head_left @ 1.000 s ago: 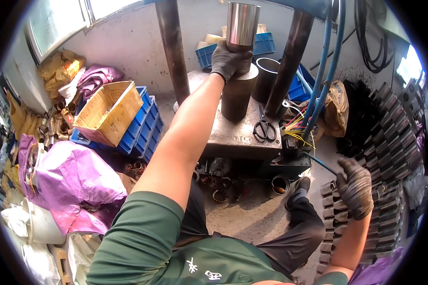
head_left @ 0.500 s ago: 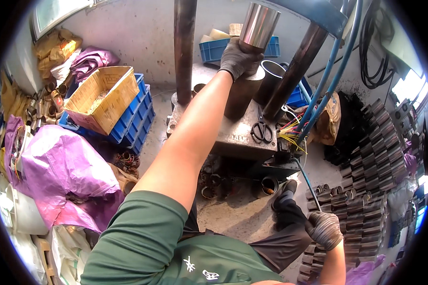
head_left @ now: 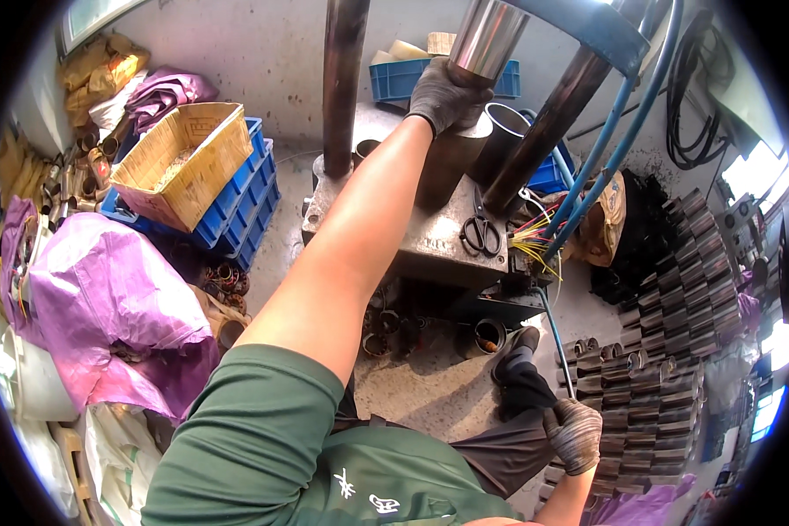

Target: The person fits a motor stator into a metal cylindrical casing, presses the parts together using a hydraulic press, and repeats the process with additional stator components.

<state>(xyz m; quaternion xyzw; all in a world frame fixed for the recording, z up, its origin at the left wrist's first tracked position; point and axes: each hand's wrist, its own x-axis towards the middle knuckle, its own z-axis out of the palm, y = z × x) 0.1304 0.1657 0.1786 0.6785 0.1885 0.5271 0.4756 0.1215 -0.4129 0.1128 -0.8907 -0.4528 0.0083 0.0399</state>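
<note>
My left hand (head_left: 448,96), in a grey glove, reaches up into a press, its fingers curled just beneath the shiny metal ram (head_left: 491,42). It sits on top of a dark, thick cylinder (head_left: 444,180) standing on the press bed (head_left: 438,249). Whatever is inside that grip is hidden by the glove. Down at the right, my gloved right hand (head_left: 576,436) is closed around the end of a thin blue-grey lever (head_left: 557,337). Black-handled scissors (head_left: 479,235) lie on the bed beside the cylinder.
Dark pillars (head_left: 342,88) and blue hoses (head_left: 618,145) flank the press. An open metal tube (head_left: 504,123) stands behind it. Stacked metal sleeves (head_left: 684,307) fill the right side. At left are a cardboard box (head_left: 184,162) on blue crates (head_left: 252,210) and a purple sack (head_left: 114,307).
My right hand has moved slightly left, and the lever now hangs steeper. My left hand keeps its place under the ram. The whole view has shifted a little.
</note>
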